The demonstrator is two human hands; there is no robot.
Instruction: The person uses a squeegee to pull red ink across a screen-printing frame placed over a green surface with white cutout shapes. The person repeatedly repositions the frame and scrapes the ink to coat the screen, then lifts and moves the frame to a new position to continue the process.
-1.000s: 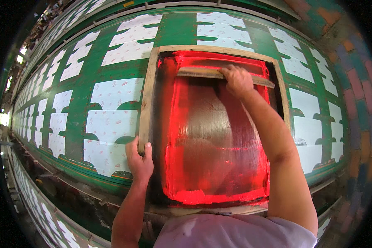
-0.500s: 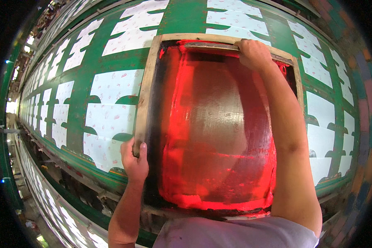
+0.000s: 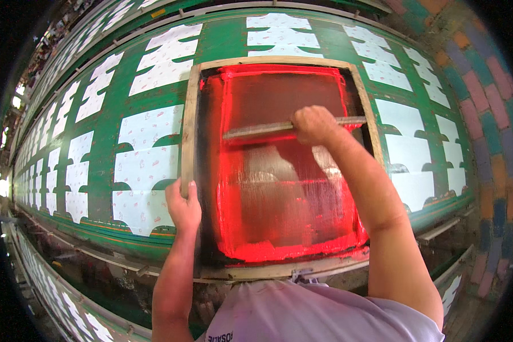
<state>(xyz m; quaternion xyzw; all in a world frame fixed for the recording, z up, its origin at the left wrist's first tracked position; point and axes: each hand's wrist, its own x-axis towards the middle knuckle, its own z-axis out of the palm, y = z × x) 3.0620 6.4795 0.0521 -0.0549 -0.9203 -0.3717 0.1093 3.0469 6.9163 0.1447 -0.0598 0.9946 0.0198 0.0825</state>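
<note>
A wooden-framed printing screen [image 3: 188, 122] lies on the long green table, its mesh smeared with bright red ink [image 3: 227, 199]. My right hand [image 3: 314, 125] is closed round a long squeegee [image 3: 256, 131], which lies crosswise on the mesh a little above its middle. Red ink shows along the squeegee's near edge. With fingers and thumb, my left hand [image 3: 183, 204] grips the left side bar of the screen frame, toward its near end. What lies beneath the screen is mostly hidden.
White cut fabric pieces [image 3: 148, 162] with small red prints lie in rows on the green table [image 3: 222, 34], left, right and beyond the screen. Paler pieces [image 3: 404, 154] are on the right. Coloured paving [image 3: 484, 114] runs along the far right. Another table of pieces [image 3: 57, 290] stands at lower left.
The squeegee in my right hand has come from the screen's far edge toward me, to just above the middle. My left hand stays on the frame. The view has shifted slightly.
</note>
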